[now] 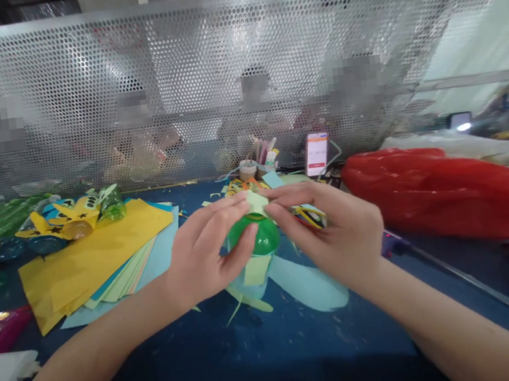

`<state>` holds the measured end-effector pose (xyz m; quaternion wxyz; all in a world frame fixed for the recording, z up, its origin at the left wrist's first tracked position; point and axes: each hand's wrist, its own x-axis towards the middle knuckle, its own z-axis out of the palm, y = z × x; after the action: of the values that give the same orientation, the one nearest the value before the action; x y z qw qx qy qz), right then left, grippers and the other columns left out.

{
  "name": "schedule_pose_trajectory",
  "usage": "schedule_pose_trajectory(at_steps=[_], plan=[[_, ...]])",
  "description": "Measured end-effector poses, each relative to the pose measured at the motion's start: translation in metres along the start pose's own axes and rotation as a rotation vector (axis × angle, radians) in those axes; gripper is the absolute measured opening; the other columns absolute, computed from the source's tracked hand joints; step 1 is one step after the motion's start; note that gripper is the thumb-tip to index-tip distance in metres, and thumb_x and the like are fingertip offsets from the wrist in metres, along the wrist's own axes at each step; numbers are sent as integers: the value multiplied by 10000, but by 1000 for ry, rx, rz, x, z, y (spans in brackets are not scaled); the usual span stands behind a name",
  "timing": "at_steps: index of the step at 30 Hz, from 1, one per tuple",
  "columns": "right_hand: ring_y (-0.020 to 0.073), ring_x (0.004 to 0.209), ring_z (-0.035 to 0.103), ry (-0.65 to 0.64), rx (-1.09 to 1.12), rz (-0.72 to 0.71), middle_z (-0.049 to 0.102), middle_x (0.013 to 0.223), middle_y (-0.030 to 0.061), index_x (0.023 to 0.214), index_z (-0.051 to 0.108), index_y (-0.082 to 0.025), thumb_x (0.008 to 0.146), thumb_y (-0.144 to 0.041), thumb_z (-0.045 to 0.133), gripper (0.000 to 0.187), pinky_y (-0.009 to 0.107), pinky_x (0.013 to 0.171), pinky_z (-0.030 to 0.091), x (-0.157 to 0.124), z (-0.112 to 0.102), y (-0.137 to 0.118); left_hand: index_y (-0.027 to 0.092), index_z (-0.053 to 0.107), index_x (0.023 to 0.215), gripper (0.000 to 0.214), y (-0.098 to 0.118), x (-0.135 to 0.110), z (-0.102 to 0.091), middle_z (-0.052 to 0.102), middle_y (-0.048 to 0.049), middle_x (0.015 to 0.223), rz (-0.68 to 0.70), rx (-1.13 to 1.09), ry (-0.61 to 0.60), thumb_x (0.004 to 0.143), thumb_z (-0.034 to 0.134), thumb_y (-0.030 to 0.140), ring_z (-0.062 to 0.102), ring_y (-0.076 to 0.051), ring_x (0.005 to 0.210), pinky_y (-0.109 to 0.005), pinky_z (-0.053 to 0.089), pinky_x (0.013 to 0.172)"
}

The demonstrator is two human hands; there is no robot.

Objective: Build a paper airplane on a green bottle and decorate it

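Observation:
Over the middle of the table, my left hand (212,242) is closed around the side of a green plastic bottle piece (265,238), its thumb lying across the front. A small pale green paper piece (256,202) stands at the top of the plastic, between the fingertips of both hands. My right hand (327,221) pinches that paper from the right with thumb and forefinger. Below the green plastic lie a pale green paper strip (257,270) and a light blue rounded paper cutout (310,282). My fingers partly hide where the paper meets the plastic.
Yellow paper sheets (99,253) and finished-looking yellow paper flowers (66,220) lie left. A white plug adapter (8,371) sits front left. A lit phone (317,153) stands behind; a red plastic bag (426,194) lies right. A perforated metal screen (201,55) spans the back, with people beyond.

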<state>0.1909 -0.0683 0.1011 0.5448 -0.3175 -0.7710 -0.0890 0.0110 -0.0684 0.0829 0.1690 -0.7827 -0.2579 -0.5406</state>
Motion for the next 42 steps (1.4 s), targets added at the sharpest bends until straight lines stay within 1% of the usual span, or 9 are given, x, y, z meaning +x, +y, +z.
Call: schedule_pose_trajectory(at_steps=[5,10,15,19,26,29,33,38,42], plan=[[217,809,731,34,-39,-128,766,920,17,829,641,-263,842,-163,647,101,374,727,596,-6,3,4,237,649,950,111,6,13,-11,738,-38,1000,-125,-119,-61,889,574,183,695,-189,954,-328,567,846],[218,832,734,45,-87,-229,766,956,33,855,638,-255,825,-131,654,128,359,727,608,-6,2,3,230,624,753,101,7,31,-19,701,-13,840,-333,-302,-140,853,629,216,669,-178,829,-295,569,692],[212,847,736,62,-128,-302,765,970,52,832,616,-228,810,-105,663,133,321,711,611,-7,4,2,198,591,733,129,4,28,-13,676,-46,1000,-450,-476,-126,827,673,233,658,-182,930,-274,573,704],[220,850,737,73,-173,-295,763,985,54,832,606,-232,812,-93,657,149,330,702,612,-8,6,2,202,567,803,105,3,18,-2,668,-57,1035,-455,-599,-95,885,619,243,654,-181,989,-311,562,817],[216,834,740,82,-153,-273,765,968,47,876,626,-241,817,-98,652,157,336,729,623,-9,7,3,222,547,875,59,2,6,12,653,-44,956,-396,-573,-1,907,593,238,645,-178,980,-339,543,832],[215,823,741,98,-133,-248,765,975,42,903,634,-247,817,-112,655,161,339,733,625,-10,9,4,235,547,917,60,1,-2,22,644,-45,993,-385,-587,80,901,605,231,635,-190,1027,-382,523,905],[212,813,742,114,-104,-218,767,962,37,890,630,-250,807,-110,668,167,328,725,623,-11,11,5,247,541,945,91,0,-11,33,636,-49,1024,-376,-601,192,896,609,211,633,-191,1025,-397,523,902],[202,794,743,120,-95,-237,771,934,36,885,635,-243,804,-119,670,152,310,714,617,-8,10,6,239,546,937,77,5,-9,26,640,-58,1031,-407,-605,143,899,601,200,624,-202,1042,-423,506,925],[198,794,742,102,-105,-240,770,937,29,885,642,-252,821,-135,649,134,310,707,617,-7,8,4,232,555,921,43,7,-4,18,619,-75,1129,-409,-560,111,903,592,216,581,-219,1133,-418,500,936]])
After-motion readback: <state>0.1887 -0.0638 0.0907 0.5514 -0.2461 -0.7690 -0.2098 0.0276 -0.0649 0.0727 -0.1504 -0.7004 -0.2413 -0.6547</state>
